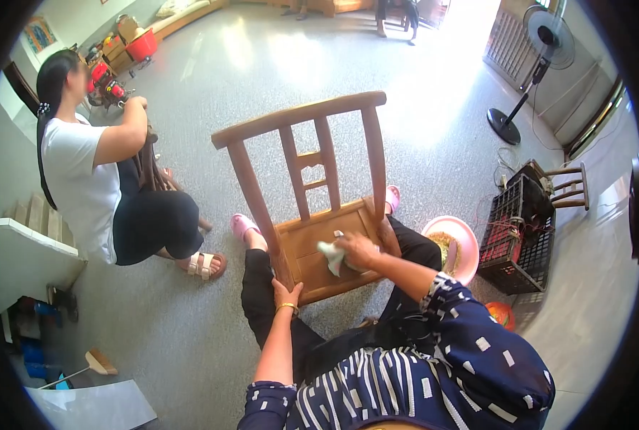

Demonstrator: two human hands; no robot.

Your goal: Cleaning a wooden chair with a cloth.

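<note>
Between my knees is a brown wooden chair [311, 236], its slatted backrest [303, 121] on the far side and its panelled seat towards me. My left hand [287, 294] grips the near left corner of the seat, the thumb on top. In my right hand [358, 251] is a pale, crumpled cloth [331, 257], held over the right half of the seat. The cloth looks blurred and hangs onto or just above the wood; I cannot tell exactly where it touches. The hand hides part of the seat's right side.
A pink basin [467, 250] stands right of my leg, beside a black plastic crate [513, 242]. A pedestal fan [518, 105] is farther right. At left, a seated person [83, 161] leans on wooden furniture. A broom [100, 363] lies lower left.
</note>
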